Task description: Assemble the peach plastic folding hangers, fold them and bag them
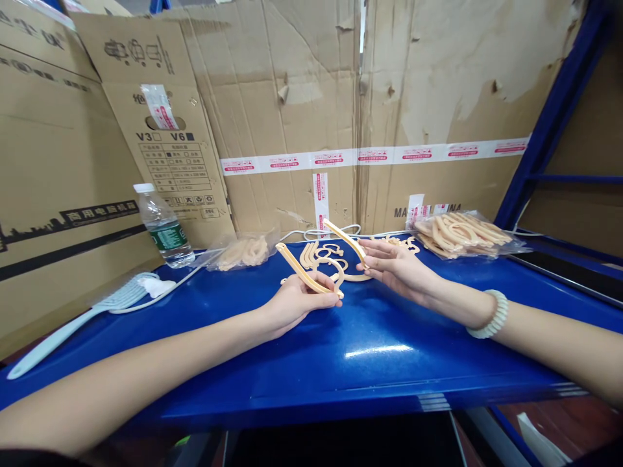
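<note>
A slim curved tan strip point(294, 264) is pinched by the left hand point(296, 300) and a similar tan strip point(344, 240) by the right hand point(403, 269), both lifted but apart, with loose curved tan pieces point(307, 256) left untouched farther across the blue tabletop point(243, 363).

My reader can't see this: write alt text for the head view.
Left hand and right hand each hold a pale strip above a blue table. Behind them lie loose pale pieces between two filled plastic bags.

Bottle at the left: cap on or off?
On. A white cap sits over the neck of the clear bottle, which stands upright; how tightly it's screwed, can't tell.
</note>
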